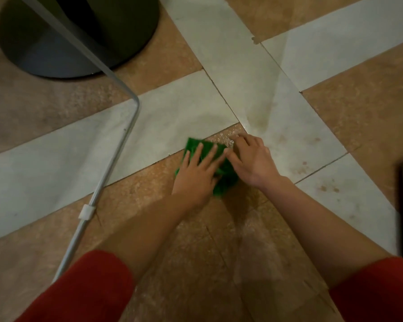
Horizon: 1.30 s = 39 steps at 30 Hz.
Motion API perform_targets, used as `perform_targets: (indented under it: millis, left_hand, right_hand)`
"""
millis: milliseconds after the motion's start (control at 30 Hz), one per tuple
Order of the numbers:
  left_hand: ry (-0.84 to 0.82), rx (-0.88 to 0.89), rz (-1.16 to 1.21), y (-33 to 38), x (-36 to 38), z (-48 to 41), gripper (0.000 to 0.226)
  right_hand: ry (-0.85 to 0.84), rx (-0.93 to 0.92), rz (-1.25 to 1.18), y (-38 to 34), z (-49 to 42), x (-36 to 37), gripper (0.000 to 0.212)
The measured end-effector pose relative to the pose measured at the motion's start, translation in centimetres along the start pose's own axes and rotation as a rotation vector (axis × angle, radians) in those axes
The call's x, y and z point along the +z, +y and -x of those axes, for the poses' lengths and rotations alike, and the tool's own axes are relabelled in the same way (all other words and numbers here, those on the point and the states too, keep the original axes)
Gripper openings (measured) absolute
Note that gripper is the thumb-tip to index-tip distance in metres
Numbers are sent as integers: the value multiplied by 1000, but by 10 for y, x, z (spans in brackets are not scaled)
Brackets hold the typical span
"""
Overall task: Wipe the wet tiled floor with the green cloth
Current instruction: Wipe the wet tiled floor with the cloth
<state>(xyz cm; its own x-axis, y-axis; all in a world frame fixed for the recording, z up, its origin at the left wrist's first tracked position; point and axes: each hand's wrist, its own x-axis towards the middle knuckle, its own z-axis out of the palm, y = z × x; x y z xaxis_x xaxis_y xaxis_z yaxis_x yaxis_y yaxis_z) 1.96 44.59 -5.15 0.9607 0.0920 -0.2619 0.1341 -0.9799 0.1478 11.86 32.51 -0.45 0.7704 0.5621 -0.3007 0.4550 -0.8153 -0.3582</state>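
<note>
- Fingers (209, 156) of our left hand (194, 176) are lying straight and spread, pressing the green cloth (194, 145) flat onto the tiled floor (289, 135); on that side we are gripping nothing.
- Our right hand (254, 163) is resting just right of them, its fingers (242, 142) bending at the cloth's edge; we cannot tell whether they are pinching it.
- Glistening water (226, 138) is sitting just beyond the fingertips, partly outside the cloth, so we are risking pushing it onward instead of soaking it up.
- Behind the fingers the cloth is looking crumpled, so a stroke may be leaving streaks.
- We are leaning on tile that is probably slippery, so a pressing hand may be skidding away.
- A metal tube (123, 145) is standing well left of the fingers, and a wide sweep could be knocking it.
</note>
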Motion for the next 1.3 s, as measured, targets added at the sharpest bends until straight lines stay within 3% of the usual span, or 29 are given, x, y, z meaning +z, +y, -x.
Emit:
perform_targets:
  millis: [100,233,333,400,500,567,767,833,933,1000,1200,1300]
  left_hand:
    - [-64,117,-87,-28,4,22,57]
    - [-41,-135,26,-63,-7,7,57]
    - [11,-260,94,-46,-7,1,56]
    - [16,-203,80,-33,-2,9,57]
    - [-37,59,-40,-48,3,27,59]
    - [-60,89,-84,-66,2,31,60]
    - [22,-287,114,-38,-6,9,56]
    - [22,-176,45,-21,1,16,57]
    - [-70,133,-71,-25,8,33,56]
    - [-116,182,-93,-39,4,35,57]
    - [-129,-167,80,-3,-8,13,59]
    - [-215,-89,62,44,-2,13,59]
  right_hand:
    - [-8,-14,-24,-7,-1,0,52]
    - [-11,-41,-13,-12,6,0,53]
    - [-17,-36,-9,-11,10,1,53]
    - [-29,-33,0,-14,10,2,53]
    - [-37,-63,21,-20,8,7,54]
    - [-39,-71,42,-23,8,10,54]
    - [-26,-58,19,-22,13,11,53]
    - [-17,-50,15,-22,14,10,52]
    - [1,-26,-7,-22,15,8,52]
    - [14,-4,-27,-22,17,7,51]
    - [12,17,1,-18,37,2,51]
    - [15,9,21,-9,50,-15,51]
